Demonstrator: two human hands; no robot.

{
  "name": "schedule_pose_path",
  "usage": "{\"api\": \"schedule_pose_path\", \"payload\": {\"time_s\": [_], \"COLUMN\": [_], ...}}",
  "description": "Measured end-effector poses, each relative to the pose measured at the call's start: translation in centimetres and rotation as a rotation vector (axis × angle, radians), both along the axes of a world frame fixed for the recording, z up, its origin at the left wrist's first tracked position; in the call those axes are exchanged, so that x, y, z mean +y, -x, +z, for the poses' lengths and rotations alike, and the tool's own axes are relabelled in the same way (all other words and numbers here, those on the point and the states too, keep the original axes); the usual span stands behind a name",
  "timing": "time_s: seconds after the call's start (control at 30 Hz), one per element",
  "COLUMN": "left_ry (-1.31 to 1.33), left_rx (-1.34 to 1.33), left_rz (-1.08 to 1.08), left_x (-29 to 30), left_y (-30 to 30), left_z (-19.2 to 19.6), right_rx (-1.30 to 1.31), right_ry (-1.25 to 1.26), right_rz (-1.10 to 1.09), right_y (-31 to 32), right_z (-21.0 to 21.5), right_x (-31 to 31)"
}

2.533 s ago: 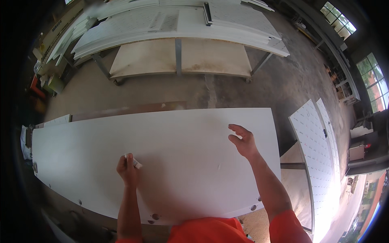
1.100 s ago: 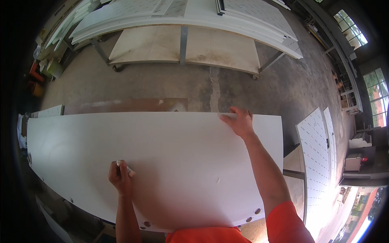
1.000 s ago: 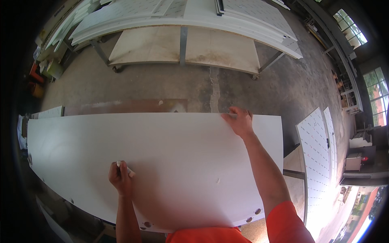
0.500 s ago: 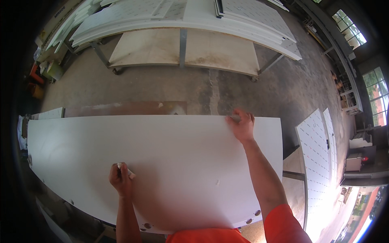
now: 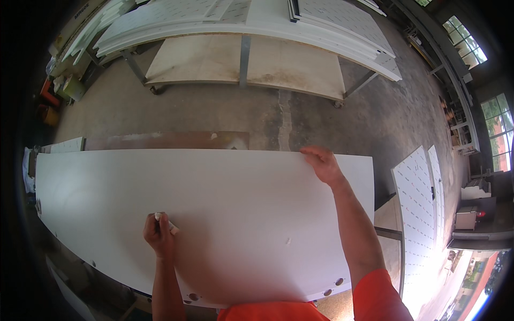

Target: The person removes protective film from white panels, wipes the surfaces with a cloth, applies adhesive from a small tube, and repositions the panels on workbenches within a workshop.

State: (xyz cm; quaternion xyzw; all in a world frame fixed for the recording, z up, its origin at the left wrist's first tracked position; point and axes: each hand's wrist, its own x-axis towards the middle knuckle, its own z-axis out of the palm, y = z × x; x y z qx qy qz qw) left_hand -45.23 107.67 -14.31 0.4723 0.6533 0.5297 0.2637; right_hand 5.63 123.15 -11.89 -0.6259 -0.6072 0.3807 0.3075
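Observation:
A large white panel [image 5: 112, 187] lies flat in front of me, its near edge curving in this view. My left hand [image 5: 159, 235] is closed above the left middle of the panel. It holds a small white object [image 5: 174, 228], whose ends poke out at the thumb and beside the fingers; its kind is not clear. At the panel's far edge, right of the middle, is my right hand [image 5: 324, 166]. Its fingers are stretched out to the left along that edge, and nothing shows in them. A small pale scrap [image 5: 288, 241] sits on the panel between my arms.
Beyond a strip of concrete floor [image 5: 203, 107] stands a wheeled table [image 5: 243, 59] stacked with white panels [image 5: 332, 24]. More patterned panels [image 5: 415, 198] stand at the right. Round holes [image 5: 193, 297] dot the near edge. Buckets [image 5: 74, 88] stand at the far left.
My right hand has turned and its fingers have straightened along the far edge; a greyish thing under them earlier no longer shows. My left hand stays closed in about the same place.

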Motion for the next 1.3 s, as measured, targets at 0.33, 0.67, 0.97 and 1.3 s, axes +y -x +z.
{"api": "schedule_pose_path", "payload": {"time_s": [0.33, 0.67, 0.97, 1.3], "left_ry": [0.004, -0.054, -0.04, -0.046], "left_rx": [-0.047, -0.024, -0.057, 0.005], "left_rz": [0.0, -0.033, -0.035, -0.017], "left_x": [0.0, 0.2, 0.7, 0.2], "left_y": [0.1, -0.3, -1.2, -0.1], "left_z": [-0.3, 0.5, 1.5, 0.0], "right_rx": [-0.159, -0.249, -0.362, -0.133], "right_ry": [0.179, 0.36, 0.299, -0.126], "right_rz": [-0.016, -0.088, -0.169, -0.133], "right_y": [0.3, 1.2, 0.7, -0.4], "right_z": [0.9, 1.0, -0.8, -2.7], "right_x": [1.6, 2.6, 3.7, 0.7]}}
